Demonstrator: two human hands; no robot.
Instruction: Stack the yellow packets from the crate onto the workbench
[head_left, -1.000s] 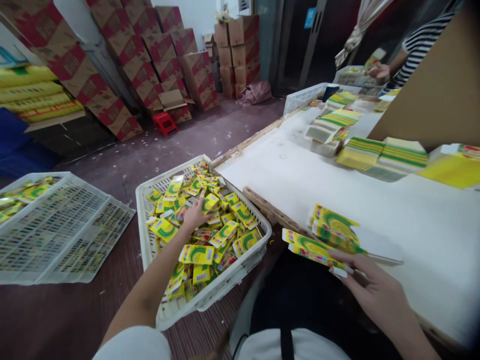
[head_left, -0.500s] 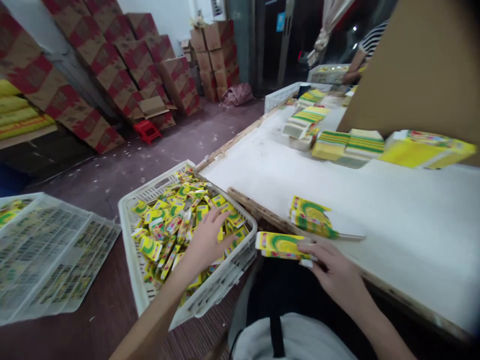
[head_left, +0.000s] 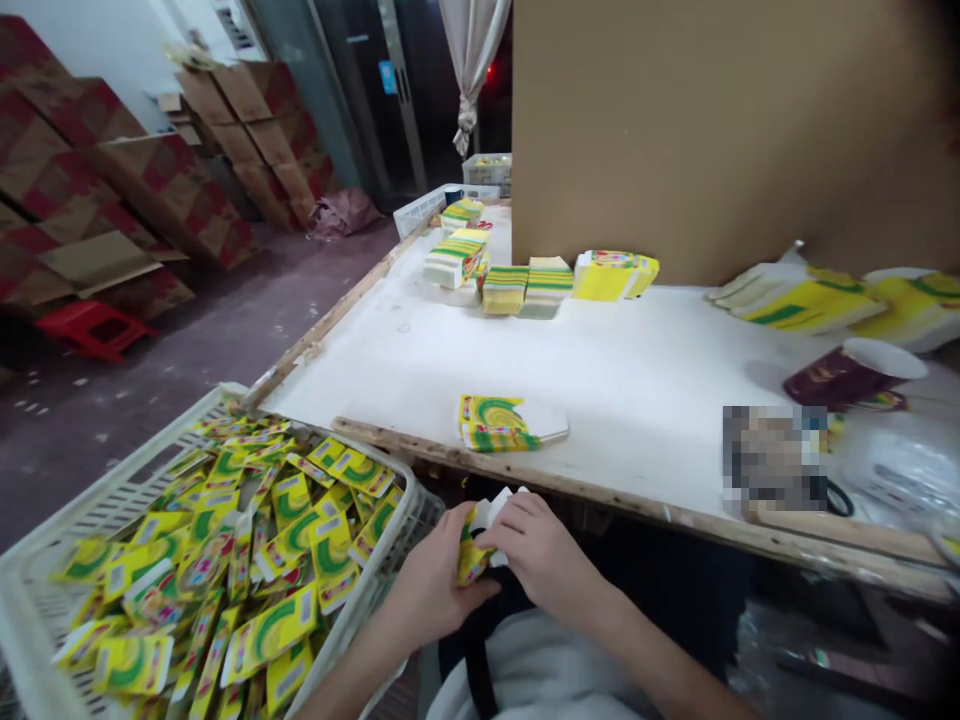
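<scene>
Just below the table's front edge, my left hand [head_left: 431, 580] is closed round a small yellow carton [head_left: 471, 550]. My right hand [head_left: 532, 545] meets it from the other side, its fingers bent over the carton's white end flaps. The fingers partly cover the carton. On the white table [head_left: 637, 390], near its edge, lies a small stack of flat yellow-green cartons [head_left: 495, 424]. To the left of my hands a white plastic crate [head_left: 22, 610] holds several yellow cartons [head_left: 270, 630].
Carton stacks [head_left: 525, 285] stand along a tall cardboard panel [head_left: 712, 130]. More flat cartons [head_left: 817, 300], a dark cup [head_left: 851, 375] and a clear plastic bag [head_left: 907, 470] are at the right. A red stool [head_left: 97, 328] and stacked boxes [head_left: 165, 190] stand on the floor.
My left hand has left the crate and joined my right hand at the carton, which is now turned with its white flaps up. The view has swung right.
</scene>
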